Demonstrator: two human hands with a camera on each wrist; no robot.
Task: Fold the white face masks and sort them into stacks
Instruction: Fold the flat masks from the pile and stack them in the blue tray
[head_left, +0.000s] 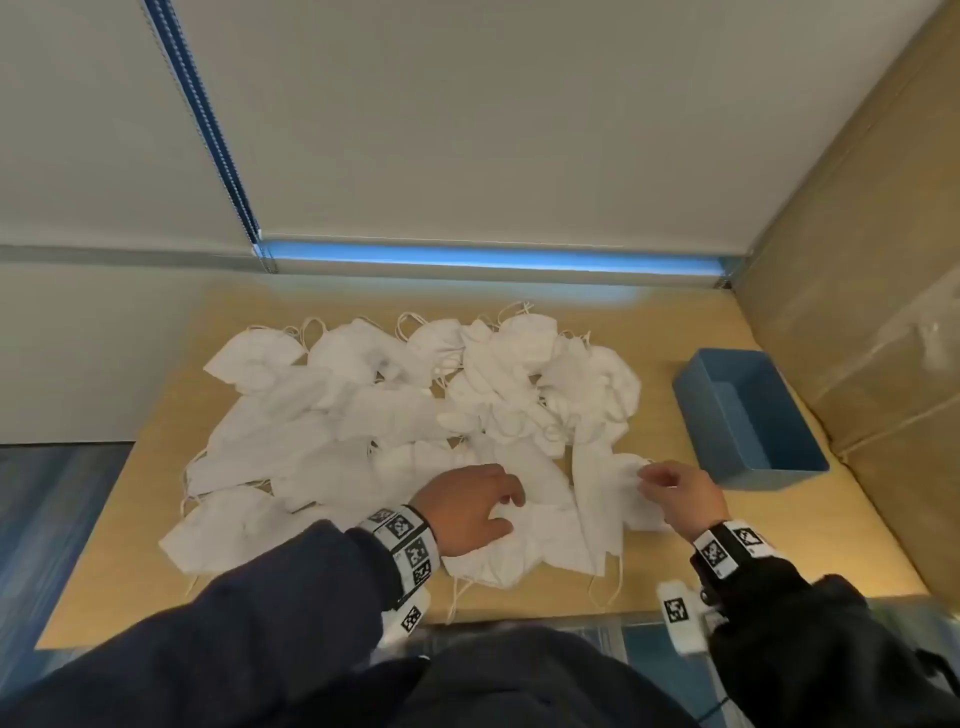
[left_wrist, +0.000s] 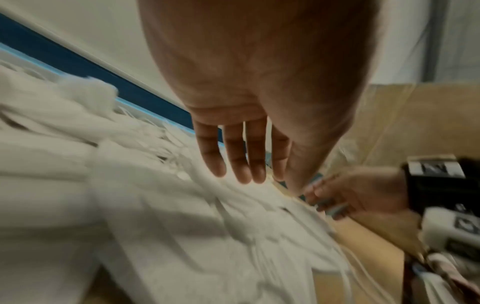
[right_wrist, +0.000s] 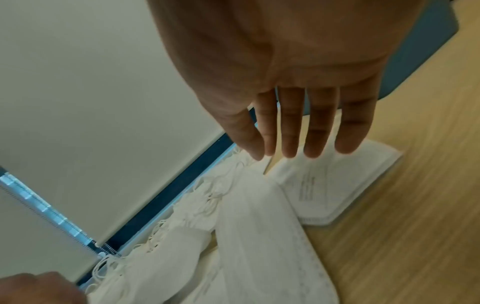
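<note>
The right hand (head_left: 680, 496) is hovering with its grip wide, fingers (right_wrist: 318, 131) straight and holding nothing, tips just above a flat folded mask (right_wrist: 335, 181). That mask is lying just beyond the fingertips, at the right edge of the mask pile (head_left: 395, 415), its long axis running away from the person towards the blue box (head_left: 748, 415). The left hand (head_left: 467, 506) is also spreading wide over the masks nearer the middle of the surface (head_left: 779, 545), gripping nothing. I judge the right hand the nearer one for this mask. The box is standing close beside it, apart from the pile.
</note>
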